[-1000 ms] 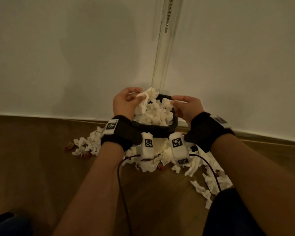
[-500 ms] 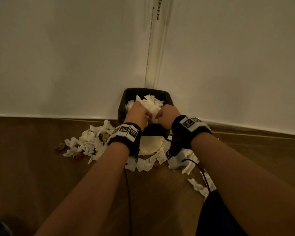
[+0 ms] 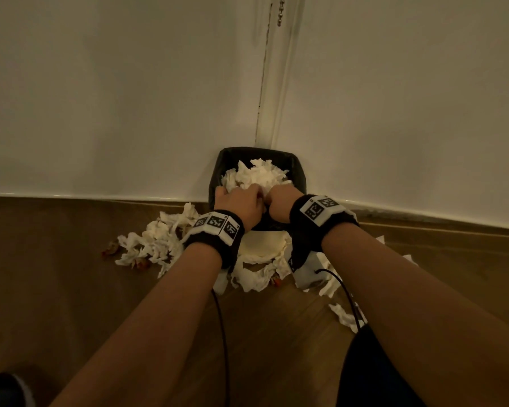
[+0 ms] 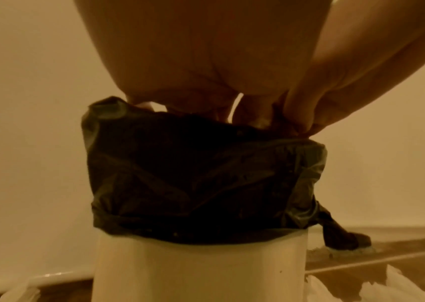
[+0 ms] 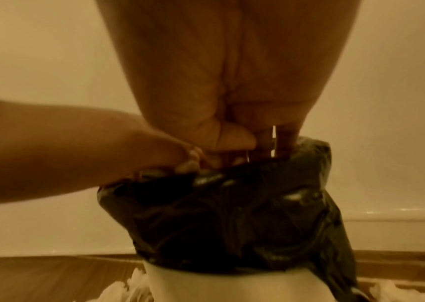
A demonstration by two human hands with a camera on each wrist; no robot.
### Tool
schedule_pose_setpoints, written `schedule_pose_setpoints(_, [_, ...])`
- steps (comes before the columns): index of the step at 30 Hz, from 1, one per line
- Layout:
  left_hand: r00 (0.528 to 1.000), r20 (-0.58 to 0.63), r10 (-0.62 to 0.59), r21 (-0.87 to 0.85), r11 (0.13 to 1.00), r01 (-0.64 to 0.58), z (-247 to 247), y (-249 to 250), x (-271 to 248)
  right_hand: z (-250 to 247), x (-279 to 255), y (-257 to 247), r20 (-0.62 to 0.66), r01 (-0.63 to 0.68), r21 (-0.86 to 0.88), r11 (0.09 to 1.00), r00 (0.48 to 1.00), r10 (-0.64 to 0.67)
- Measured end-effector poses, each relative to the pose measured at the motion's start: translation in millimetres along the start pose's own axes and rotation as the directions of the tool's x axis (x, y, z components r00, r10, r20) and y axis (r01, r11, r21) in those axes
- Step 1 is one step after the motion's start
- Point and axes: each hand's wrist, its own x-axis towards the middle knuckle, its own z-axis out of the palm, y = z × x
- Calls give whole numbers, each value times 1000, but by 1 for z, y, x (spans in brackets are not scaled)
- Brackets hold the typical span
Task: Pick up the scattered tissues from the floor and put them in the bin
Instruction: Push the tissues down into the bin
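A white bin (image 4: 201,269) with a black liner (image 3: 299,171) stands in the wall corner, heaped with white tissues (image 3: 259,174). My left hand (image 3: 241,204) and right hand (image 3: 279,201) sit side by side at the bin's near rim, knuckles up, fingers curled down into the tissue heap. In the wrist views the left hand (image 4: 206,61) and the right hand (image 5: 232,71) reach below the liner's rim, which hides the fingertips. Scattered tissues lie on the floor left of the bin (image 3: 159,239), in front of it (image 3: 256,277) and to the right (image 3: 344,317).
White walls meet behind the bin, with a bead chain (image 3: 281,10) hanging in the corner. Small reddish scraps (image 3: 109,249) lie among the left tissues on the wooden floor. Black cables (image 3: 222,333) trail from both wristbands. Dark clothing (image 3: 373,371) fills the lower right.
Both hands held tissues above the bin, apart from each other; they have since come together and pushed down into the heap. The view has tilted to show more of the bin's opening.
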Motion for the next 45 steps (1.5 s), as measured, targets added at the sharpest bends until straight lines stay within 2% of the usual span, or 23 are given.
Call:
schedule_pose_setpoints(3, [995,-92,34,-233,971,-55,-1,-8,-5,-12,-1,3,-75,-23,31,999,997,26])
schedule_pose_setpoints(5, [992,-111,55,-296,951,-86,-2,-14,-8,-18,-1,5,-93,-32,44,999,995,36])
schedule_pose_setpoints(8, [994,-85,64,-154,985,-76,-1,-19,-10,-19,1,10,-156,-57,94,994,985,71])
schedule_pose_setpoints(10, [993,-116,12,-36,999,-16,-3,-19,-8,-19,0,12,-262,-89,139,986,957,124])
schedule_pose_setpoints(11, [991,-129,-21,-10,1000,20,-5,-18,-7,-17,0,11,-333,-64,141,988,937,108])
schedule_pose_setpoints(13, [990,-130,-61,10,998,63,-8,-17,-4,-14,0,9,-437,78,113,991,899,-21])
schedule_pose_setpoints(14, [991,-120,-64,25,997,67,-10,-16,-3,-12,2,5,-424,143,65,988,900,-102])
schedule_pose_setpoints(16, [995,-83,-49,66,996,55,-11,-8,-2,-5,4,4,-240,165,-9,986,957,-163])
schedule_pose_setpoints(18, [998,-39,-41,113,993,45,-14,-4,-3,4,8,2,-34,84,11,996,996,-84])
schedule_pose_setpoints(20, [999,22,-50,152,987,46,-14,-3,-5,12,9,1,80,45,-25,999,996,-43])
schedule_pose_setpoints(23, [995,89,-53,131,991,42,-12,-5,-7,19,10,4,117,38,-67,997,993,-30])
schedule_pose_setpoints(25, [995,87,-44,84,996,36,-13,-5,-10,18,12,4,79,34,-69,997,996,-29])
schedule_pose_setpoints(26, [997,63,-38,45,998,36,-14,-7,-13,13,11,3,54,21,-58,998,998,-18])
schedule_pose_setpoints(28, [996,-69,-49,-98,994,42,-15,-12,-19,1,10,-2,-15,13,-64,998,1000,-14])
schedule_pose_setpoints(30, [953,-279,-119,-284,958,37,-15,-23,-29,-13,5,-6,-118,-28,-72,997,993,19])
schedule_pose_setpoints(32, [868,-439,-233,-421,907,30,-14,-35,-41,-22,0,-5,-284,-67,-75,995,958,43])
schedule_pose_setpoints(35, [772,-505,-387,-535,842,72,-3,-54,-63,-24,-9,-12,-468,-20,-49,999,884,-5])
schedule_pose_setpoints(37, [752,-492,-439,-558,822,114,8,-64,-74,-23,-15,-23,-504,71,16,997,862,-53])
schedule_pose_setpoints(41, [800,-374,-470,-526,818,235,40,-73,-89,-9,-26,-45,-522,236,59,970,836,-171])
schedule_pose_setpoints(43, [837,-282,-469,-502,816,288,55,-75,-95,3,-25,-50,-467,276,28,961,853,-232])
schedule_pose_setpoints(45, [870,-162,-466,-436,825,361,70,-75,-100,20,-20,-53,-345,279,-8,960,900,-265])
